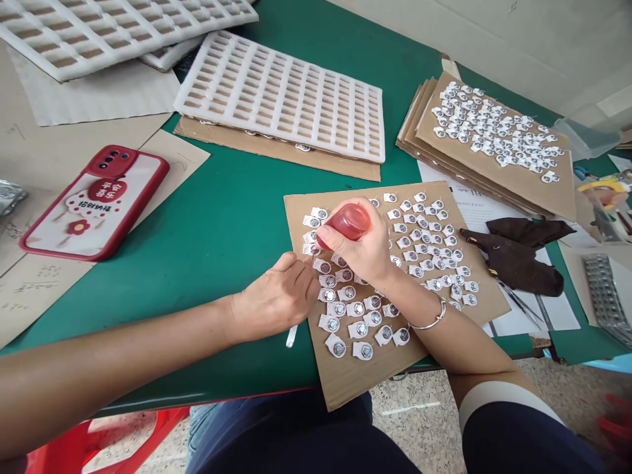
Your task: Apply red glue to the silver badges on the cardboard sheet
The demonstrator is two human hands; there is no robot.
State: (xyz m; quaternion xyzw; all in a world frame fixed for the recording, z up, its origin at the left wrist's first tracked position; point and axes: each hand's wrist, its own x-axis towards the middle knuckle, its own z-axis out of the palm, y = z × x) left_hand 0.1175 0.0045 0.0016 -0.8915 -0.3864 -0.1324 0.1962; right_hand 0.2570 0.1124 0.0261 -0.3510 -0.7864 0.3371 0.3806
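In my right hand is a small red squeeze bottle, tilted with its narrow end down toward the left part of a cardboard sheet. My left hand is closed at the sheet's left edge, its fingertips close below the bottle's tip; what they pinch is hidden. The flat, pale end of a slim strip shows just beneath this hand, and I cannot tell if it is held. Rows of small white tabs with round silver parts cover the sheet. Some lie hidden behind my right hand and forearm.
A white foam grid tray rests on cardboard at the back; another foam tray lies back left. Stacked cardboard sheets with similar parts stand back right. A red-cased phone lies left. Dark cloth pieces and tweezers sit right.
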